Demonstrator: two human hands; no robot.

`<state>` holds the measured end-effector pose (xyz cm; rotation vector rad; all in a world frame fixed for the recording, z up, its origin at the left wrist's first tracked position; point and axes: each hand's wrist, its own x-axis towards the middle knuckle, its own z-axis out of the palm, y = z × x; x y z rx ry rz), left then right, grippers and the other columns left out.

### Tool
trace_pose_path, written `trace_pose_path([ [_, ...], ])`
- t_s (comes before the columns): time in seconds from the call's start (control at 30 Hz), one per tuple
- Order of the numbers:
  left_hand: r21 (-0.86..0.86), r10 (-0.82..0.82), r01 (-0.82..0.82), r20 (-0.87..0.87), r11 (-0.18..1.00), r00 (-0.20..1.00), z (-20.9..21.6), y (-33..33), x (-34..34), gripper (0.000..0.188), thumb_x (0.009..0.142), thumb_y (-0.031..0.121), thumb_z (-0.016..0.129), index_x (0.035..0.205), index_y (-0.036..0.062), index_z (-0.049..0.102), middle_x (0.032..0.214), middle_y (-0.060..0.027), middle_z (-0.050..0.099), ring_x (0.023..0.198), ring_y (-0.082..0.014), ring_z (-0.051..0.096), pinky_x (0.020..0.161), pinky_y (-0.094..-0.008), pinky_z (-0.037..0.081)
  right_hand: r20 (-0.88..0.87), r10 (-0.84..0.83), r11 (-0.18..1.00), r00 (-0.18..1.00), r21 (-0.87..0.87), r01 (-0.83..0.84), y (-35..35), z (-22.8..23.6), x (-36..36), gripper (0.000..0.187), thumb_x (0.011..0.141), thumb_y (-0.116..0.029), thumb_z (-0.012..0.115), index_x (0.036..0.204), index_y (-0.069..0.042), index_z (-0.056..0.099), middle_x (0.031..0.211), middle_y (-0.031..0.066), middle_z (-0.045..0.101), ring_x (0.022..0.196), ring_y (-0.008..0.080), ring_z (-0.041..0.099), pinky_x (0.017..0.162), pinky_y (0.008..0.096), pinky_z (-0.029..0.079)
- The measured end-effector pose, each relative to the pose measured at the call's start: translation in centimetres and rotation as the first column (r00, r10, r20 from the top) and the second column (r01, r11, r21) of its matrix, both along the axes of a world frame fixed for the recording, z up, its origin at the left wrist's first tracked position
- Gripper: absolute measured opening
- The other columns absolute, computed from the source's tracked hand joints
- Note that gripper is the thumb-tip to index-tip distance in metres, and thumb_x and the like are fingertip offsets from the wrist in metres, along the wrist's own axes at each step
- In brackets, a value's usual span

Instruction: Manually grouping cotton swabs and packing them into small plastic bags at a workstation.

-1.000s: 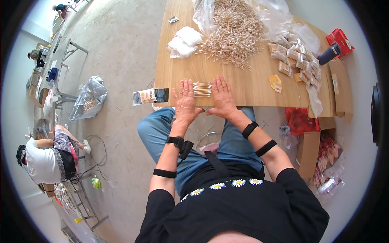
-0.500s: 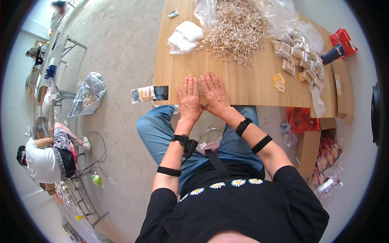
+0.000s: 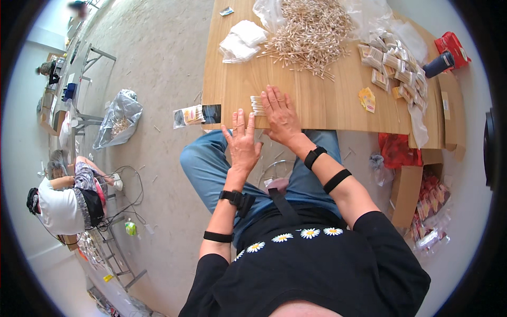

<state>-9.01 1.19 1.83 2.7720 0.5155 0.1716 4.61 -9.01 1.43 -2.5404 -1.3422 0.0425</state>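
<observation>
On the worktop [image 3: 327, 108], I see aligned swabs [image 3: 257, 105] lying left-right, left of flat right hand [image 3: 283, 119]; spread left hand [image 3: 244, 148] farther, neither gripping.

A row of cotton swabs [image 3: 257, 105], with white tips, lies flat at the near side of the wooden table [image 3: 332, 108]. The swabs are parallel, pointing left and right. The right hand [image 3: 283, 120] covers their right ends; the left hand [image 3: 243, 146] is just beside, nearer and to the left.

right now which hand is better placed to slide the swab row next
Likely the right hand: it overlaps the right end of the swab row; the left hand sits lower in view.
</observation>
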Motion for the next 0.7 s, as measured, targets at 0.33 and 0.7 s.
trace_pose_path([
  [0.33, 0.025, 0.020, -0.021, 0.027, 0.999, 0.999, -0.04, 0.30, 0.69, 0.086, 0.070, 0.019, 0.083, 0.146, 0.0131, 0.044, 0.157, -0.0185, 0.032, 0.150, -0.0338, 0.021, 0.116, -0.0664, 0.013, 0.009, -0.015, 1.000, 1.000, -0.005, 0.015, 0.06, -0.01, 0.00, 0.112, 0.062, -0.035, 0.088, 0.152, -0.002, 0.030, 0.160, 0.0165, 0.026, 0.151, 0.0313, 0.020, 0.123, 0.0477, 0.017],
  [0.7, 0.045, 0.073, -0.072, -0.021, 0.996, 0.997, -0.58, -0.05, 0.53, 0.077, 0.072, 0.021, 0.079, 0.143, 0.0170, 0.049, 0.158, -0.0155, 0.030, 0.151, -0.0343, 0.019, 0.115, -0.0690, 0.009, -0.001, -0.017, 1.000, 1.000, 0.007, 0.017, 0.12, 0.05, -0.06, 0.109, 0.062, -0.031, 0.086, 0.152, -0.002, 0.031, 0.160, 0.0169, 0.027, 0.151, 0.0311, 0.021, 0.123, 0.0476, 0.018],
])
